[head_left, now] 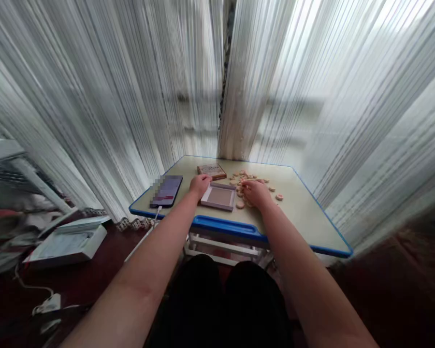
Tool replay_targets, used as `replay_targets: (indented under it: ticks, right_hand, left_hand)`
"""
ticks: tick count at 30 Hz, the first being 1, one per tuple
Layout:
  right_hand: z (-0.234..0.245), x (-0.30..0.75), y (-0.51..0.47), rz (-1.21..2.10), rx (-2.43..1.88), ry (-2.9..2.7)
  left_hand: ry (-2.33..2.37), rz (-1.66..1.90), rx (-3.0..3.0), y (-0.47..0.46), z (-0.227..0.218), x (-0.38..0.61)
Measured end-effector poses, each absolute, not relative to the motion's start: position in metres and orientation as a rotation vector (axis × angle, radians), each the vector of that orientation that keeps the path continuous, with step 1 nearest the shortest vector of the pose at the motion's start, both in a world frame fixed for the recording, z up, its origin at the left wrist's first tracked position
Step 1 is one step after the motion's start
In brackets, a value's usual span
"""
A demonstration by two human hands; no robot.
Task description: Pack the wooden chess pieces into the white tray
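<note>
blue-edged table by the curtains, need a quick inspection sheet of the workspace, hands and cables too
Surface: table, pale top, blue rim
Work items: shallow open box; round pieces loosely scattered to its right; patterned box behind it
Clutter: tablet at the table's left
Left hand: at the open box's far left corner
Right hand: among the pieces; can't tell if it holds one
Cables: white cable at the tablet's near edge; another on the floor, lower left
Surroundings: curtains behind; white box with papers on the floor, left
</note>
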State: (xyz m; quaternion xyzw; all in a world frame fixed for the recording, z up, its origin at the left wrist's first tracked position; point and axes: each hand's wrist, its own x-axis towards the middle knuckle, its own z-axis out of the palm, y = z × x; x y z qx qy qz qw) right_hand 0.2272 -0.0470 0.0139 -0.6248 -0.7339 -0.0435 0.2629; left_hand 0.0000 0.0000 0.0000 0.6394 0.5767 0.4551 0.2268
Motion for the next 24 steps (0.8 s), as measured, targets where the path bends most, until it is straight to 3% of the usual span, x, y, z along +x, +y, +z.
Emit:
replay_targets:
  ticks: [24]
  right_hand:
    - [0.0120,0.2284,-0.0456,-0.077,-1.726,-1.963]
  left_hand:
    - [1.612,1.270,1.797,-0.0063,0.0020,0.0016]
